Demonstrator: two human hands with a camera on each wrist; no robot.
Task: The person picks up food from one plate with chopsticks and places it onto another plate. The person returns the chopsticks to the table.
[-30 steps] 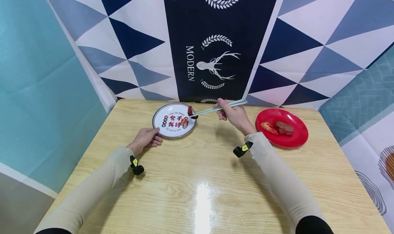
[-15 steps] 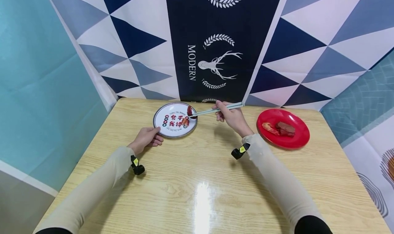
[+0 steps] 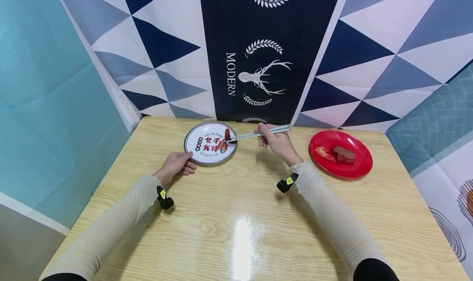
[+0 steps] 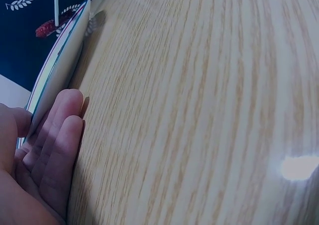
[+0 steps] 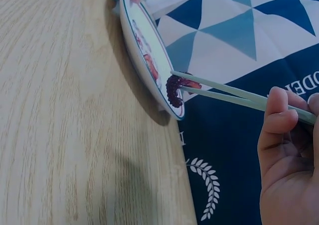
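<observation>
Lying between both hands [image 3: 176, 165] [image 3: 278, 143]; white plate [image 3: 198, 151].

From the head, looks forward and down from farthest off, across the wooden table [image 3: 203, 215] to the patterned backdrop [image 3: 255, 35]; from the left wrist, looks close and low past the left hand [image 4: 40, 160], with a steep sideways tilt; from the right wrist, looks close past the right hand [image 5: 286, 160] towards the left; in all three, includes the white printed plate [image 3: 210, 129] and chopsticks [image 5: 254, 99]
</observation>
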